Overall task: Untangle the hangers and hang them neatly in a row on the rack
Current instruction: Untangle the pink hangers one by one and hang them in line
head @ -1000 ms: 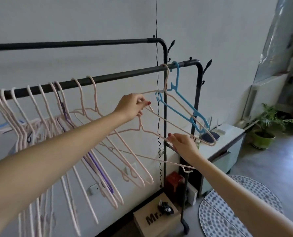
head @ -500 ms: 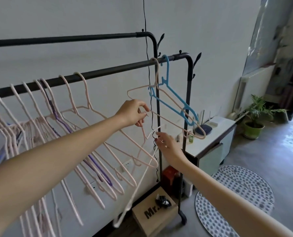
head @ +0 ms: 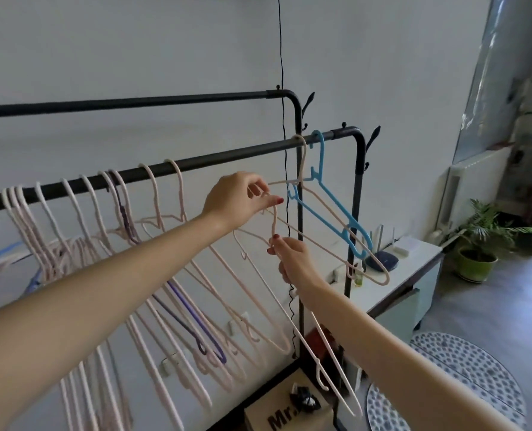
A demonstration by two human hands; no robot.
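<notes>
Both of my hands were clamped on one loose pink hanger (head: 260, 269): my right hand (head: 292, 262), the nearer, pinched its neck from below, while my left hand (head: 239, 200) pinched the tip of its hook just above. Its long axis hung steeply, the body trailing down and right toward the floor and the hook pointing up. Beyond my left hand, higher and farther, ran the front rail (head: 227, 157), bare between the crowded pink hangers (head: 81, 244) to the left and the blue hanger (head: 330, 209) to the right, so I judged the hook had to rise and go over there.
</notes>
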